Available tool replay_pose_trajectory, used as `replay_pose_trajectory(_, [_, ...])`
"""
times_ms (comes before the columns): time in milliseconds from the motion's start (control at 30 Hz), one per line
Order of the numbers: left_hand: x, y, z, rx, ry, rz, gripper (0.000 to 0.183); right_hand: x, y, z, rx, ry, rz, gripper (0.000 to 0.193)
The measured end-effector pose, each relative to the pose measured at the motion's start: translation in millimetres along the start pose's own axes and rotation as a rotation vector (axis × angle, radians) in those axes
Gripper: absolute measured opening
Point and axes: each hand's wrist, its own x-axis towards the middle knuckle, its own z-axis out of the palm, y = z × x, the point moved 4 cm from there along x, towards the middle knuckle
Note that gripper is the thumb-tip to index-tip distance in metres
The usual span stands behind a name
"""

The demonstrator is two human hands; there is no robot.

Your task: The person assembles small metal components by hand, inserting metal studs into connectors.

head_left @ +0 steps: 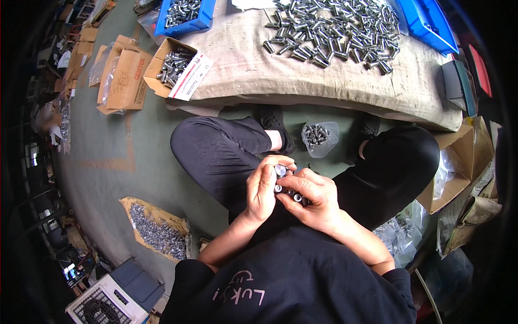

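Note:
My left hand (261, 192) is closed, with its thumb and fingers around a silver metal part with a round flat top (280, 170). Close beside it, my right hand (319, 201) curls over several small metal sleeves (297, 198), dark outside with bright ring-like ends. The fingers of both hands meet over these parts, so the lower end of the silver part is hidden. Both hands are in front of my body, between my knees. On the floor past them stands a clear plastic bag (320, 138) of small dark and silver metal parts.
Many metal cylinders (334, 32) lie on a cloth-covered table (237, 75) ahead. Blue bins (189, 24) and an open carton (171, 67) of parts stand along it. Left are cardboard boxes (124, 75) and a floor tray (159, 229) of parts; right, an open carton (458, 167).

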Motion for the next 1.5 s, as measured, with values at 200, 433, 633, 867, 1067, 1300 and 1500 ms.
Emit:
replay_pose_trajectory(200, [0.8, -5.8, -1.1, -0.034, -0.011, -0.051, 0.048, -4.0, 8.1, 5.7, 0.032, 0.004, 0.058, 0.024])
replay_pose_trajectory(433, [-0.8, -26.8, 0.4, -0.863, 0.016, -0.556, 0.035, -12.7, 35.8, 1.4, 0.721, 0.028, 0.442, 0.015])
replay_pose_trajectory(633, [1.5, -17.3, 0.2, -0.838, -0.088, -0.496, 0.039, -11.7, 58.1, -4.3, 1.702, 0.038, 0.58, 0.024])
replay_pose_trajectory(867, [0.4, -19.6, 1.2, -0.606, -0.104, -0.494, 0.043, -20.0, 68.4, -1.9, 1.775, -0.083, 0.773, 0.021])
replay_pose_trajectory(1067, [-2.7, -21.6, 3.6, -0.678, -0.111, -0.577, 0.043, -21.7, 65.4, -2.4, 1.268, -0.086, 0.836, 0.022])
replay_pose_trajectory(1300, [1.0, -15.8, 4.7, 0.006, -0.04, -0.328, 0.04, -3.4, 45.1, -4.4, 0.339, -0.082, 0.378, 0.02])
replay_pose_trajectory(1500, [1.2, -20.1, 2.3, -0.42, -0.149, -0.537, 0.06, -17.1, 65.9, -4.2, 0.874, 0.052, 0.621, 0.017])
